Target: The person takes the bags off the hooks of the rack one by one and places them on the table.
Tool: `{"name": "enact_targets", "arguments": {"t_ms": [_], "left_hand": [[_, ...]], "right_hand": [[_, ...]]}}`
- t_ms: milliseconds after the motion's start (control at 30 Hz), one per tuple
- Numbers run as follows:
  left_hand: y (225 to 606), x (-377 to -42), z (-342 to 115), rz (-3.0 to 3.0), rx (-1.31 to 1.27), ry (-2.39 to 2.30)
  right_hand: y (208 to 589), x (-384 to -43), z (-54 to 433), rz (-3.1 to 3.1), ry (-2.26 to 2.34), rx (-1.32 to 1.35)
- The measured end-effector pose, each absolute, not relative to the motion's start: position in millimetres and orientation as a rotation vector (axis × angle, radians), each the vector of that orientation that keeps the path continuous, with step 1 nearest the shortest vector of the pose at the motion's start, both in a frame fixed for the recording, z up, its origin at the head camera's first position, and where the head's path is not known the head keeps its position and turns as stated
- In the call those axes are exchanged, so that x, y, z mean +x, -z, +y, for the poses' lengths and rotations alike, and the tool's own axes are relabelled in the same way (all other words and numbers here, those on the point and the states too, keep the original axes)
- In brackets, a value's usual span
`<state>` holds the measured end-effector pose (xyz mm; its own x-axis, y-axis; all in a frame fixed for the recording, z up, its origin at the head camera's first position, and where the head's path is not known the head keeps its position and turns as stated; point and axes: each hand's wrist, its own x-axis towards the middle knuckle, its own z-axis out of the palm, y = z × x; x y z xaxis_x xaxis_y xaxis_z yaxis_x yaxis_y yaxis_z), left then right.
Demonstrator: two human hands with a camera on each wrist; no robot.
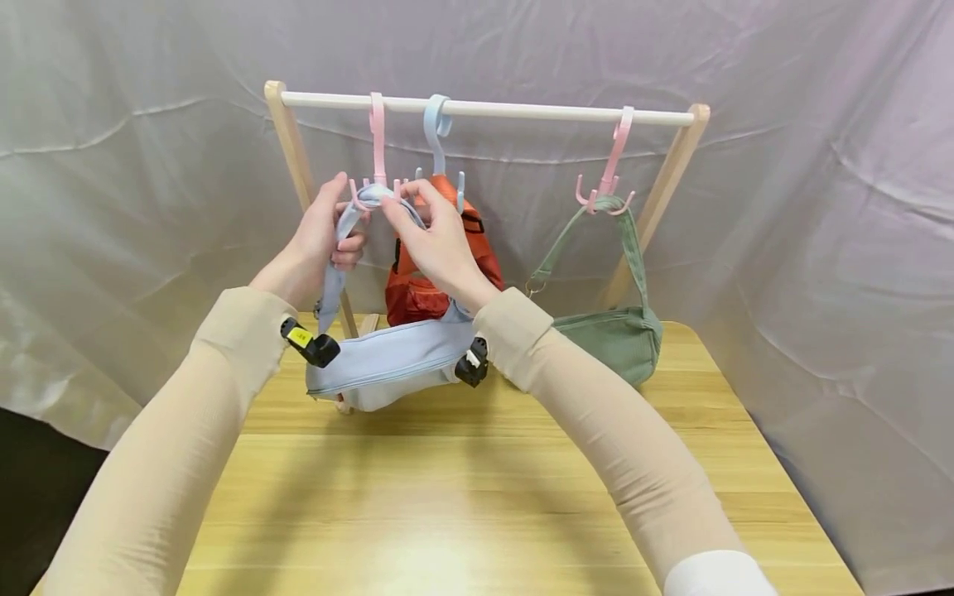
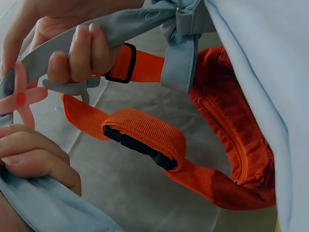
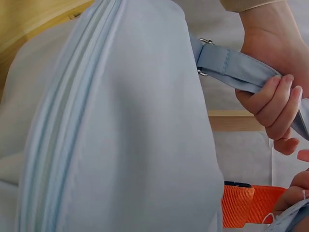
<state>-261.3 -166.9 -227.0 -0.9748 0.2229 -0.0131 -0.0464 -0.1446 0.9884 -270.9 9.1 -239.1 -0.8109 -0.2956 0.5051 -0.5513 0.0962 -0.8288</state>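
Going across the head view, middle of the clock at picture centre: the left hand (image 1: 311,236) is at 10 o'clock, fingers wrapped round the light blue strap (image 1: 333,290). The bag that strap belongs to, a light blue bag (image 1: 402,352), is down at 8 o'clock, below both hands. Up at 11 there's a left pink hook (image 1: 378,141) on the white rail (image 1: 522,109), and the strap's top bend is right at its prongs; can't tell if it's properly resting on them. The right hand (image 1: 443,244), also around 11 but closer in, pinches the strap just beside those prongs, so the two hands are near each other. Orange bag (image 1: 417,302) at 9, partly behind the blue one, hanging off a blue hook (image 1: 434,132) between 11 and 12. Then a green bag (image 1: 614,343) between 3 and 4, hanging by its strap from the right pink hook (image 1: 614,153) between 1 and 2.
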Motion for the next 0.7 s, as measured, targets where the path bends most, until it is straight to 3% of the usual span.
{"name": "enact_targets", "arguments": {"t_ms": [700], "left_hand": [[197,-267,-190,2.323,0.19,-1.74]], "right_hand": [[247,-278,13,-2.142,-1.614,0.882]]}}
